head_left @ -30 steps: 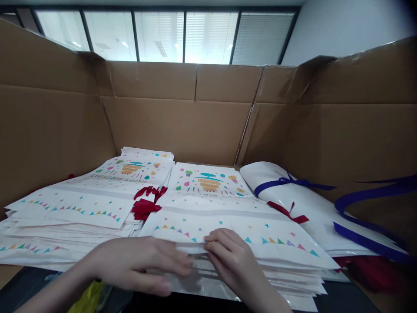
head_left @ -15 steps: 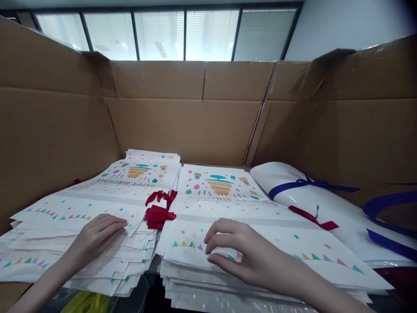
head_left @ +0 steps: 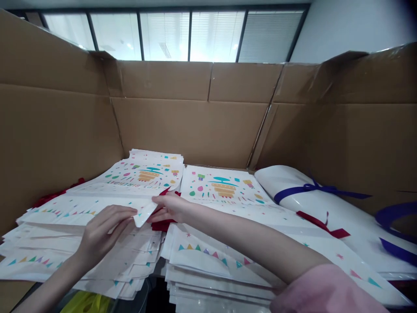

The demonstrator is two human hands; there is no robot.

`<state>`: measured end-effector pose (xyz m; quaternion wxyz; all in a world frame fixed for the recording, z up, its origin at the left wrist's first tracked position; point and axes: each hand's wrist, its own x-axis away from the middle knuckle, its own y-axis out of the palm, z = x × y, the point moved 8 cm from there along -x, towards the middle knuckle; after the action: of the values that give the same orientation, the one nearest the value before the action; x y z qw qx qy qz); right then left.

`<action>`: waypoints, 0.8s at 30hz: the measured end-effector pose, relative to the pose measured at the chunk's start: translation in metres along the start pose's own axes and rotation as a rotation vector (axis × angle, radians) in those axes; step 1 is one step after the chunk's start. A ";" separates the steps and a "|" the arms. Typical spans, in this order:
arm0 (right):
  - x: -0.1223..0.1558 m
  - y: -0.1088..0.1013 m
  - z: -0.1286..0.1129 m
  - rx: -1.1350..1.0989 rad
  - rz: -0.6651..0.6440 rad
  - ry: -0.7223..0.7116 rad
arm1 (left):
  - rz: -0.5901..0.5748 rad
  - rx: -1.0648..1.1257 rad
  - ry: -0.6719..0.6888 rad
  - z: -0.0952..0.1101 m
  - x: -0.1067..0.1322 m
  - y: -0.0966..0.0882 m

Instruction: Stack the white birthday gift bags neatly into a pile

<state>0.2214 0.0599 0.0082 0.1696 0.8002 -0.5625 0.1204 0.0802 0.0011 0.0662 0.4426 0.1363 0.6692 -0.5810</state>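
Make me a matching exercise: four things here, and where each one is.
1 left hand
2 right hand
3 blue ribbon
4 yellow plastic

a tied round the white bag, far right
b under the near edge of the left stack
c flat on the left stack
d by the red ribbon between the stacks

Pairs: 1-c, 2-d, 3-a, 4-b

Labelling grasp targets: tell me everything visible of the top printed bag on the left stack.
The top printed bag is flat, white and glossy, paper or film. Its print shows an orange cake on a teal stand, confetti shapes, a line of coloured letters and triangle bunting near the front edge. It lies on the left stack, its front right corner curled up. The left hand rests on that edge; the right hand pinches the corner, above a red ribbon.
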 end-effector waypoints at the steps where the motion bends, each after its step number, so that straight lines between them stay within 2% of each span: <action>1: -0.004 -0.001 -0.003 -0.030 0.043 -0.024 | -0.023 -0.027 0.022 0.004 0.000 0.003; 4: 0.001 -0.017 -0.014 -0.082 0.150 -0.092 | -0.089 -0.176 0.057 0.007 0.008 0.005; 7: 0.028 -0.055 -0.024 -0.090 0.228 -0.126 | -0.045 -0.333 0.075 0.003 0.019 -0.008; 10: 0.074 -0.105 -0.024 -0.082 0.297 -0.136 | -0.010 -0.370 0.106 0.007 0.023 -0.021; 13: 0.135 -0.156 -0.013 -0.070 0.398 -0.140 | -0.032 -0.346 0.145 0.026 0.015 -0.019; 15: 0.176 -0.185 0.002 -0.064 0.488 -0.120 | -0.048 -0.302 0.169 0.043 0.006 -0.010; 17: 0.216 -0.213 0.020 -0.047 0.629 -0.073 | -0.061 -0.236 0.204 0.064 -0.005 0.004; 18: 0.232 -0.223 0.030 -0.039 0.655 -0.044 | -0.077 -0.202 0.226 0.074 -0.011 0.013; 22: 0.276 -0.259 0.066 -0.032 0.688 0.032 | -0.160 -0.079 0.311 0.116 -0.032 0.051; 24: 0.290 -0.279 0.076 0.115 0.701 0.014 | -0.168 -0.029 0.330 0.133 -0.042 0.065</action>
<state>0.5827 -0.1338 0.0125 0.0765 0.5659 -0.7940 0.2082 0.2068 -0.0858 0.0641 0.2788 0.1671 0.7500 -0.5760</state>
